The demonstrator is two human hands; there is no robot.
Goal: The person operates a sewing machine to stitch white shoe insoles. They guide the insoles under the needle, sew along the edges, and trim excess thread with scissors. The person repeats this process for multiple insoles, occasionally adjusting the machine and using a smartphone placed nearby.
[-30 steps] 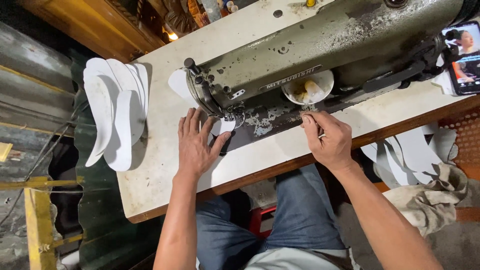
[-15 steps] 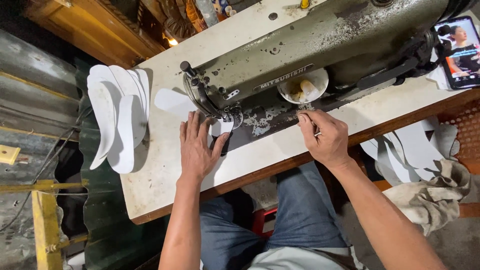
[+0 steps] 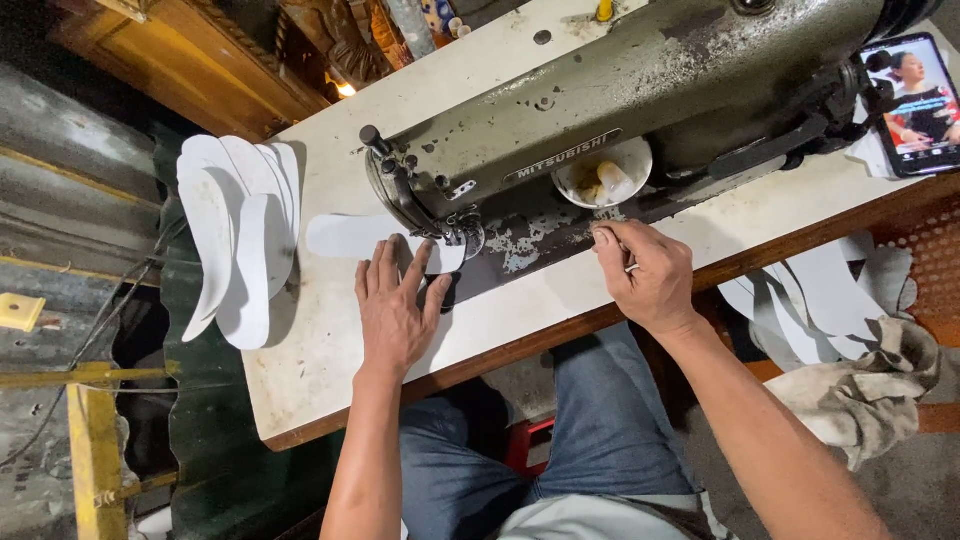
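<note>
My left hand [image 3: 395, 305] lies flat, fingers spread, on a white curved cut piece [image 3: 350, 236] that runs under the presser foot [image 3: 462, 240] of a grey-green industrial sewing machine [image 3: 640, 90]. My right hand [image 3: 645, 272] rests on the table's front edge to the right of the needle, fingers curled around a small thin metal tool. A small white bowl [image 3: 605, 172] with bits in it sits under the machine's arm.
A stack of white cut pieces [image 3: 235, 240] hangs over the left edge of the worn white table [image 3: 330, 350]. More white pieces [image 3: 820, 295] and a crumpled rag [image 3: 865, 385] lie low at the right. A phone [image 3: 915, 100] with a lit screen leans at the far right.
The white piece has fed further left through the machine, and my left hand has followed it. My right hand has stayed close to its place.
</note>
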